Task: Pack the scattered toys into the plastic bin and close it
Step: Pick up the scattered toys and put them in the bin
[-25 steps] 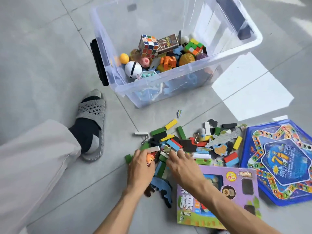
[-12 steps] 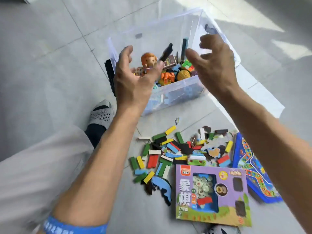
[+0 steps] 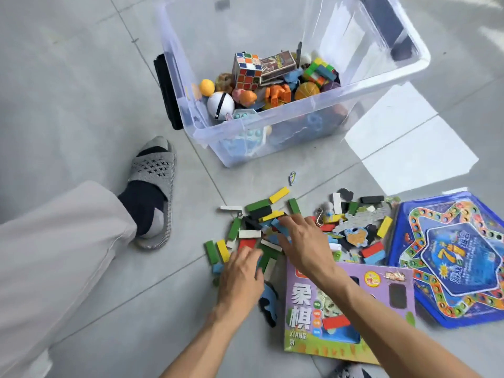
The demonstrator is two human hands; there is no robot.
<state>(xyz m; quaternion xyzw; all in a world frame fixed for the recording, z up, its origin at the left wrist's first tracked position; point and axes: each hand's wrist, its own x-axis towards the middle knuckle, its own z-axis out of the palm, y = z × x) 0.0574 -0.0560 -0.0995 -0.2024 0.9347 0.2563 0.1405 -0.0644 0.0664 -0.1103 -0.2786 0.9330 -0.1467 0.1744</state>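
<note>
Here both hands are down on the pile of coloured blocks (image 3: 256,227) scattered on the grey tiled floor (image 3: 68,77); the left hand (image 3: 241,276) lies palm down over the near edge of the pile, fingers bent onto a red block (image 3: 247,243) and the green pieces beside it, though whether it has actually closed round any piece cannot be told from this angle; the right hand (image 3: 305,246) reaches further in, fingers spread and curved over blue and yellow blocks at the middle of the heap, and its hold is likewise unclear. The plastic bin (image 3: 272,132) stands open on the floor beyond the pile, well apart from the hands, already partly filled; inside it lie a puzzle cube (image 3: 246,70), a small printed box (image 3: 278,65) leaning against the cube, a white ball with a black stripe (image 3: 220,105), a yellow ball (image 3: 206,87) and orange toy pieces (image 3: 278,94). To the right of the blocks lies a heap of flat puzzle shapes (image 3: 357,233); beyond that a blue star-patterned game board (image 3: 458,257) lies flat on the floor; a purple chess box (image 3: 381,290) lies just under the right forearm, touching the board's near edge. The person's left foot in a grey slipper (image 3: 155,173) rests on the floor to the left of the pile, below a pale trouser leg (image 3: 54,255).
</note>
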